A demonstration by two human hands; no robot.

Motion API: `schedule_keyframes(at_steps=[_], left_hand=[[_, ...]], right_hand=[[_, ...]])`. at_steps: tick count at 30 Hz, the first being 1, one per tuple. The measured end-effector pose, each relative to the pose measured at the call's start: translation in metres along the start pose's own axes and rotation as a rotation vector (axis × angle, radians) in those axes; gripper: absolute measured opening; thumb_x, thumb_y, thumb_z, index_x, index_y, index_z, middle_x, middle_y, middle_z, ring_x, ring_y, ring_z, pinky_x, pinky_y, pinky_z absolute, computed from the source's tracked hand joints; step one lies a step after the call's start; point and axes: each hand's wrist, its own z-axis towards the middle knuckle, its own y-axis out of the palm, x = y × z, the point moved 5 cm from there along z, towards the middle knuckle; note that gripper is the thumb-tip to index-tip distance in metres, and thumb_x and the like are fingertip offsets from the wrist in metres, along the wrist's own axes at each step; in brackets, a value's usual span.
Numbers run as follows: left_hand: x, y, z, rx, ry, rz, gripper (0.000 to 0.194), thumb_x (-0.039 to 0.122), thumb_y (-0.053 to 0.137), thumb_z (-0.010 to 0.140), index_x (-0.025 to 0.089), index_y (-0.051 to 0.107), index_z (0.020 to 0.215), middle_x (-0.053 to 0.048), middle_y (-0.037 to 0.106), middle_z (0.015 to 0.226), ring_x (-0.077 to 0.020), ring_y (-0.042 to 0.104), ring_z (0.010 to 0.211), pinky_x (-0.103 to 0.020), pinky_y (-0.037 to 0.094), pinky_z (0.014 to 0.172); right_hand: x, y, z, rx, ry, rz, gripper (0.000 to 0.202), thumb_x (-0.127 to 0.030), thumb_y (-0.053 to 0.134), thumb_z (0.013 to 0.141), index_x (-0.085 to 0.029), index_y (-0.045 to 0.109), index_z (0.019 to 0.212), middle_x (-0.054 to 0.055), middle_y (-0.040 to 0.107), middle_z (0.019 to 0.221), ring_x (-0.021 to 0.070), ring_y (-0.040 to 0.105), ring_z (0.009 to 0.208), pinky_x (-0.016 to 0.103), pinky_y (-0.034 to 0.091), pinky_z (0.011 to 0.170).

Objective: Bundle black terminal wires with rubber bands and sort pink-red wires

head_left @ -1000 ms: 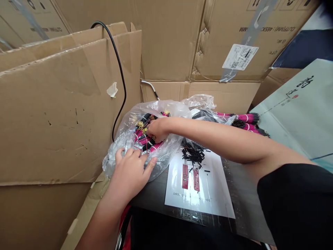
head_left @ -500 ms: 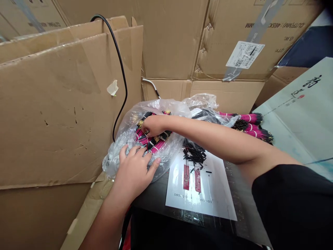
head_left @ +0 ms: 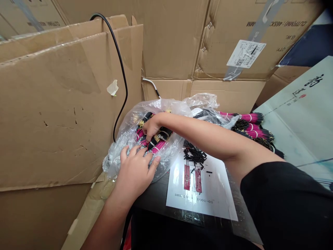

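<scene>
A clear plastic bag (head_left: 163,106) lies open, holding several tied bundles of thin pink and black wires (head_left: 158,147) with gold-coloured ends. My right hand (head_left: 153,125) reaches into it from the right, its fingers curled down in a pinch among the bundles. A thin red wire (head_left: 147,147) shows at the fingertips; the finger pads themselves are hidden. On the near side of the bag, my left hand (head_left: 136,168) lies flat with fingers spread, resting on the plastic with its fingertips beside the bundles.
A printed sheet (head_left: 218,194) lies on the dark table (head_left: 156,198), with short black tube pieces (head_left: 196,155) scattered across its top. More pink and black wire bundles (head_left: 253,119) are at the right. Cardboard panels (head_left: 65,104) stand left and behind; a black cable (head_left: 122,69) hangs down.
My right hand has turned slightly and dipped its fingertips lower among the bundles, and the right elbow and sleeve have shifted left. My left hand stays almost where it was.
</scene>
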Motion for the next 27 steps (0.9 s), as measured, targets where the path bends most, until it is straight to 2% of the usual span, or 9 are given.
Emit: schedule_keyframes(at_steps=[4,9,12,15,18,22,27], left_hand=[[0.002,0.002,0.0,0.001,0.002,0.012,0.047,0.045,0.04,0.106,0.018,0.077,0.094,-0.012,0.076,0.114,-0.0378,0.059,0.122,-0.064,0.028,0.112],[0.003,0.002,0.001,0.008,0.0,0.014,0.048,0.044,0.039,0.105,0.017,0.077,0.094,-0.014,0.076,0.113,-0.0383,0.059,0.122,-0.064,0.029,0.111],[0.004,0.002,0.001,0.007,0.0,0.012,0.048,0.045,0.039,0.105,0.018,0.077,0.094,-0.014,0.076,0.112,-0.0386,0.059,0.122,-0.065,0.028,0.112],[0.005,0.002,0.001,0.004,-0.004,0.014,0.048,0.045,0.039,0.105,0.018,0.077,0.094,-0.015,0.076,0.112,-0.0385,0.059,0.121,-0.065,0.028,0.112],[0.006,0.001,0.0,0.004,-0.003,0.017,0.047,0.045,0.04,0.105,0.019,0.077,0.093,-0.014,0.076,0.111,-0.0383,0.059,0.121,-0.065,0.028,0.112],[0.006,0.002,0.0,0.004,-0.002,0.027,0.047,0.045,0.039,0.106,0.019,0.076,0.092,-0.013,0.077,0.11,-0.0375,0.059,0.121,-0.065,0.028,0.112],[0.007,0.002,0.003,0.015,0.0,0.042,0.048,0.043,0.038,0.106,0.018,0.076,0.09,-0.013,0.077,0.105,-0.0382,0.06,0.119,-0.065,0.031,0.11]], right_hand=[[0.001,0.002,0.0,0.052,-0.034,-0.018,0.056,-0.055,0.08,0.076,-0.011,0.073,0.108,0.005,0.068,0.09,0.0234,0.065,0.081,0.036,0.049,0.073],[0.0,0.002,-0.005,0.146,-0.082,-0.038,0.058,-0.053,0.08,0.077,-0.014,0.069,0.118,0.005,0.067,0.098,0.0244,0.062,0.091,0.036,0.047,0.077],[-0.001,0.002,-0.006,0.117,-0.081,-0.03,0.058,-0.051,0.08,0.078,-0.013,0.069,0.121,0.006,0.067,0.1,0.025,0.063,0.091,0.036,0.046,0.078],[-0.002,0.001,-0.004,0.051,-0.064,0.0,0.055,-0.05,0.081,0.078,-0.01,0.073,0.115,0.006,0.069,0.093,0.025,0.065,0.087,0.037,0.047,0.079],[0.0,0.0,-0.005,0.042,-0.074,0.049,0.053,-0.048,0.084,0.076,-0.01,0.075,0.111,0.006,0.069,0.089,0.0251,0.066,0.087,0.037,0.047,0.081],[0.008,-0.001,-0.014,0.149,-0.133,0.149,0.05,-0.046,0.083,0.077,-0.013,0.073,0.114,0.007,0.072,0.1,0.0256,0.065,0.096,0.035,0.046,0.086],[0.018,-0.004,-0.033,0.351,-0.215,0.339,0.04,-0.047,0.063,0.095,-0.012,0.068,0.113,0.01,0.072,0.108,0.0204,0.064,0.094,0.031,0.047,0.084]])
